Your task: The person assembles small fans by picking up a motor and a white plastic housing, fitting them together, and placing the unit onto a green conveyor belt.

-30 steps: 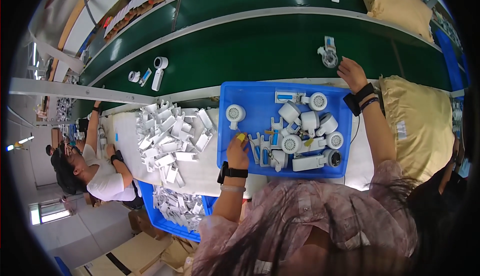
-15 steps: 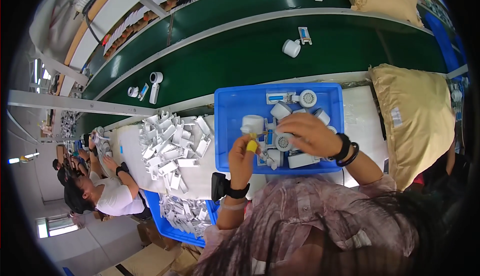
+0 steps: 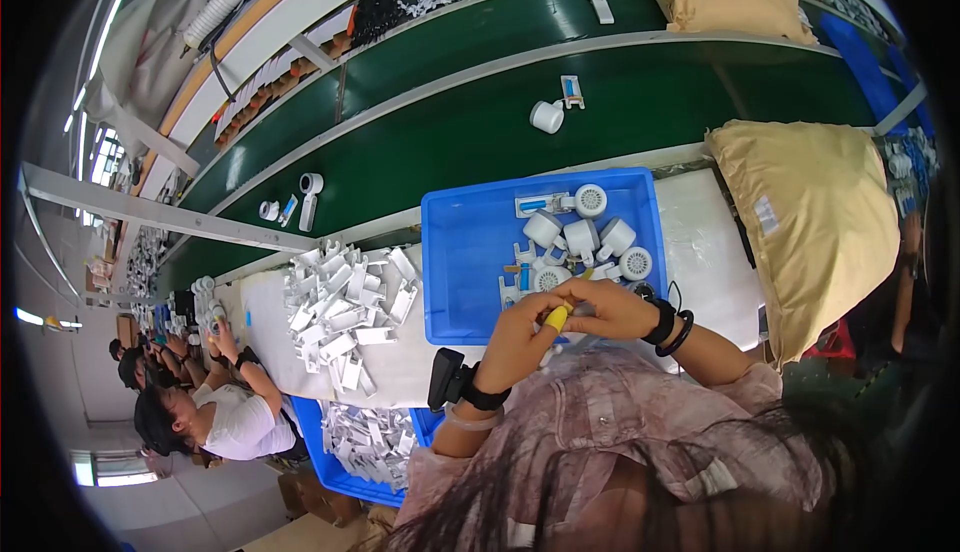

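Both hands meet over the near right part of a blue tray (image 3: 470, 304), fingertips bent together. My left hand (image 3: 515, 337) is closed, with a yellow covering (image 3: 558, 317) on one digit. Against it, my right hand (image 3: 618, 310) is closed too. A bit of a white part (image 3: 548, 355) shows below the fingers; what they grip is mostly hidden. Just beyond them in the tray lie white cup-shaped housings (image 3: 580, 240), round slotted heads (image 3: 635, 263) and a white handle piece with a blue cell (image 3: 540, 205).
White plastic shells (image 3: 345, 302) are heaped left of the tray, with another blue bin (image 3: 345, 482) of them below. A tan sack (image 3: 800, 232) stands right. Beyond runs a green conveyor (image 3: 430, 142) carrying loose parts. A co-worker (image 3: 235, 417) sits at far left.
My right hand has come back from over the tray's parts to meet my left. The white housing by my left hand no longer shows there. The view has shifted slightly.
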A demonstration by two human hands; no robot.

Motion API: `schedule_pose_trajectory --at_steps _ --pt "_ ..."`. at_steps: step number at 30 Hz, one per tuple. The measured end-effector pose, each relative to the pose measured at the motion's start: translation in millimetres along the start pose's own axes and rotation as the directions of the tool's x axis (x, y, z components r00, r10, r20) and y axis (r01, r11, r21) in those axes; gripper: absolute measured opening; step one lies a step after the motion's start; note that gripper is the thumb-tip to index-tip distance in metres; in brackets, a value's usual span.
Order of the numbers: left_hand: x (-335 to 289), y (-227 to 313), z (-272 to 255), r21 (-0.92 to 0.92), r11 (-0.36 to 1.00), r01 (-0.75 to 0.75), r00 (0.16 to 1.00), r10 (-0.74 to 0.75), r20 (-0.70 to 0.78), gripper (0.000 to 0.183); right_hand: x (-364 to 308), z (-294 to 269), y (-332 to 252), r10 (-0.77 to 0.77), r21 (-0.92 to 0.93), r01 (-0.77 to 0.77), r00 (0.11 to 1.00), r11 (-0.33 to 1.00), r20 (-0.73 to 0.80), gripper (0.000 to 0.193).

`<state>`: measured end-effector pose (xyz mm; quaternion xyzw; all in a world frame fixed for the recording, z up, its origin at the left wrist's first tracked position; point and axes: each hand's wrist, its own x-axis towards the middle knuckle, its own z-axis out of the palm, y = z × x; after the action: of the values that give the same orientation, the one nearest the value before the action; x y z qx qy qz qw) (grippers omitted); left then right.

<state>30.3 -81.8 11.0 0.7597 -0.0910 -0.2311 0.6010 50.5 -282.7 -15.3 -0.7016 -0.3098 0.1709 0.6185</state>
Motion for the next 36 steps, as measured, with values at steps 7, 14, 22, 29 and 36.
schedule_pose_trajectory --at_steps 7,14,22,29,36 --pt "-5.0 6.0 21.1 0.12 0.988 -0.093 0.995 0.095 -0.011 0.042 -24.9 9.7 20.2 0.272 0.162 -0.261 0.961 0.952 -0.05 0.024" --pt "-0.1 -27.5 10.5 -0.281 0.957 -0.072 0.997 0.074 -0.004 0.054 -34.5 4.9 7.5 0.314 0.547 -0.246 0.949 0.8 -0.033 0.011" --pt "7.0 -33.0 23.7 -0.324 0.883 -0.34 0.933 0.36 0.001 0.076 -42.2 5.2 -18.7 0.291 0.736 -0.09 0.945 0.671 -0.15 0.011" --pt "-7.1 -11.6 16.3 0.018 1.0 -0.013 0.964 0.008 0.265 0.059 -48.1 -0.3 -13.3 0.228 0.714 -0.087 0.968 0.695 -0.104 0.011" --pt "-4.0 -34.4 7.8 0.167 0.963 -0.212 0.968 0.182 0.174 0.07 -46.0 3.6 -13.8 0.21 0.606 -0.145 0.977 0.782 -0.038 0.021"
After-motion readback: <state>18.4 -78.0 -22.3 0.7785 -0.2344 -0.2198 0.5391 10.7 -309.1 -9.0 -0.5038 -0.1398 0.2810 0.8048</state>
